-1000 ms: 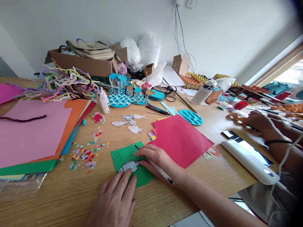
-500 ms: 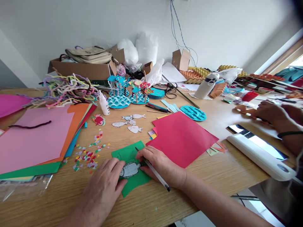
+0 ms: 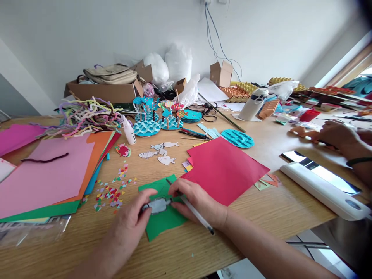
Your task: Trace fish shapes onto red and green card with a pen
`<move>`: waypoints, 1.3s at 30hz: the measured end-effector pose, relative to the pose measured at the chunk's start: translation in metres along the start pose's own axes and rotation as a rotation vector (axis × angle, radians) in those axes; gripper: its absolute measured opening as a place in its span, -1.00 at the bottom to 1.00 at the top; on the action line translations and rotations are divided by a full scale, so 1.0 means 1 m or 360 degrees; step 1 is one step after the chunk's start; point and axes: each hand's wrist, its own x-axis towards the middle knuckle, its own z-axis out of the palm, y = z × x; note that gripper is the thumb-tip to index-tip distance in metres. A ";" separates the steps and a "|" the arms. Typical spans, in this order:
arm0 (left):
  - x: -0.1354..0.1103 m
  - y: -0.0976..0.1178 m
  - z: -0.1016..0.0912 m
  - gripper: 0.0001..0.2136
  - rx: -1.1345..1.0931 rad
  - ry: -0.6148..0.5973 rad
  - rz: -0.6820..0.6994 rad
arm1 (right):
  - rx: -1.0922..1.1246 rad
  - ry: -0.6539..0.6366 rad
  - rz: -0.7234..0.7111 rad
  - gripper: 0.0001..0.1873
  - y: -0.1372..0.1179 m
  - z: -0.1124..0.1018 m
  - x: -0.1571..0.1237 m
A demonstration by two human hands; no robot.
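Note:
A paper fish cutout with dark outlines is over a piece of green paper at the table's near side. My left hand pinches the head end of the fish between thumb and fingers. My right hand grips a clear-barrelled pen, its black end pointing down to the right. The fingertips of that hand are also at the fish's tail; whether they hold it, I cannot tell. A faint curved outline shows on the upper part of the green paper.
Red paper lies beside my right hand. Several white fish cutouts, a glue bottle and confetti lie beyond. Coloured sheets are stacked left. At right, a white laminator-like device stands near another person's hand.
My left hand has gone from resting flat over the fish to pinching its head end, and the fish has moved slightly left. My right hand still holds the pen. The view has shifted a little.

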 end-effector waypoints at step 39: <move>0.129 -0.071 -0.048 -0.82 -0.0655 -0.0263 -0.0679 | -0.0218 0.0182 0.0038 -0.86 0.004 0.000 -0.001</move>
